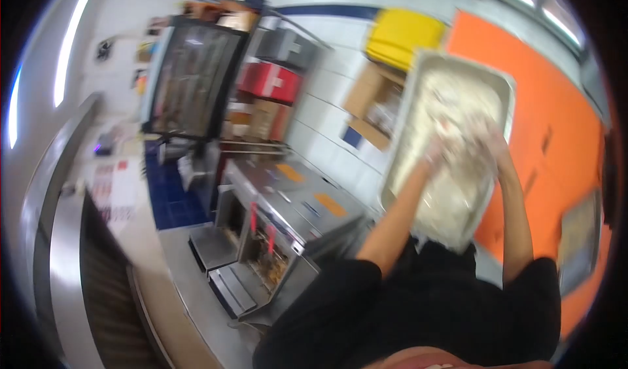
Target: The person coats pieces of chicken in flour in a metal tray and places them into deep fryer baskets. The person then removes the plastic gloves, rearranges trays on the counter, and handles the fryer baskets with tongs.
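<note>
A deep rectangular metal pan [397, 148] holds a white, flour-like mass [439, 205] with lumps in it. My left hand [434, 152] is down in the pan, at the left of its middle. Opposite it, my right hand [489, 141] reaches in from the right. Both hands look coated in white, perhaps under thin clear gloves. Whitish lumps [451, 131] lie between and just beyond the hands, touching or close to the fingers. Motion blur smears the fingers, and I cannot make out whether they grip any piece.
Right of the pan is a broad orange surface [546, 146] with a metal container [579, 241]. At the left are an open cardboard box [366, 97] and a yellow bin [403, 38]. Farther left stand a steel counter with open drawers [232, 290] and shelves with boxes [271, 81].
</note>
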Motion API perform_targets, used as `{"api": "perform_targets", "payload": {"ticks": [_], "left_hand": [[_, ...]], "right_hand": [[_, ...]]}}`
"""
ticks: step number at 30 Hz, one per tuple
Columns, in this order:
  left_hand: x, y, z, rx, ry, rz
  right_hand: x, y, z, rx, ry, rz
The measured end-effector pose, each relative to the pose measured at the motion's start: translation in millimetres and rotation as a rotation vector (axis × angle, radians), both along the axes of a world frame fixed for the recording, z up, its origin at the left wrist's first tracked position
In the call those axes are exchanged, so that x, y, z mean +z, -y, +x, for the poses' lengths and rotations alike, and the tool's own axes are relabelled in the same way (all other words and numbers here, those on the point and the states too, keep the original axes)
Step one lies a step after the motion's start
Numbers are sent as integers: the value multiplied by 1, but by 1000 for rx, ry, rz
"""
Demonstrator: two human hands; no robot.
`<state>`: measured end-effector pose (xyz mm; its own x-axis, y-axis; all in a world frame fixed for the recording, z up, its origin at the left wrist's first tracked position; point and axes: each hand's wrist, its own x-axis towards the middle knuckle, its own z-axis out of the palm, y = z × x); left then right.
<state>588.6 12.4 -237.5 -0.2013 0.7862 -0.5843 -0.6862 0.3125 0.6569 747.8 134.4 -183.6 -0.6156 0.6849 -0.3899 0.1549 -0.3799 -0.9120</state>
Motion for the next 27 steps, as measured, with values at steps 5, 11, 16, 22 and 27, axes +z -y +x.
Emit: {"api": "perform_targets", "payload": {"ticks": [5, 11, 16, 22, 27], "left_hand": [[11, 25, -5, 0, 163, -65], [-9, 48, -11, 57, -216, -1], [68, 52, 0, 133, -171, -112], [74, 52, -4, 187, -91, 13], [112, 47, -1, 266, 54, -68]], "right_hand": [[47, 30, -13, -75, 104, 3], [-8, 32, -19, -16, -163, 253], [30, 45, -12, 64, -188, 274], [29, 48, -18, -37, -270, 26], [25, 43, -24, 186, -1, 155]]}}
